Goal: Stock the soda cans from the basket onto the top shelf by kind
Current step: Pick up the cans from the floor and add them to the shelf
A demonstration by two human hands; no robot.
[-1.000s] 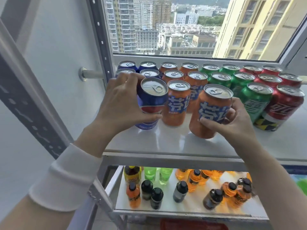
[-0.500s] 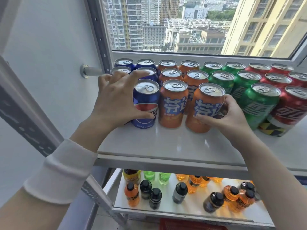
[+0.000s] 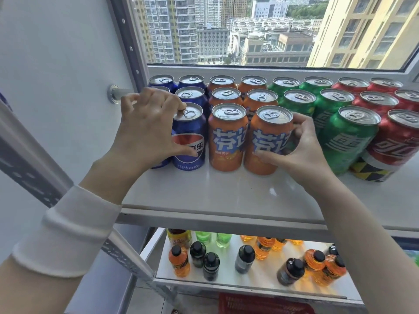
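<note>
Fingertips (image 3: 181,109) of the left hand (image 3: 145,130) sit on the rim of the front blue can (image 3: 189,141), and the thumb presses the label lower down, so this hand is grasping the can. It stands flat on the top shelf (image 3: 226,196), at the front of the blue rows on the left. Another blue can may stand behind the hand, but it is mostly hidden.

Over on the other side, the right hand (image 3: 303,152) wraps round the front orange can (image 3: 268,139). The thumb lies across the label and the fingers curl behind it. This can also looks down on the shelf, touching the orange can (image 3: 227,137) next to it.

Past them come the green cans (image 3: 349,137), then the red cans (image 3: 399,137). Each color keeps to its own rows.

My guess is that these two cans are being set in place, each with its own kind. Next, both hands need to let go softly so nothing tips, then go down for more. The basket is hard to pick out. A red thing (image 3: 265,305) at the very bottom, under the bottle shelf (image 3: 163,254), may be it.
</note>
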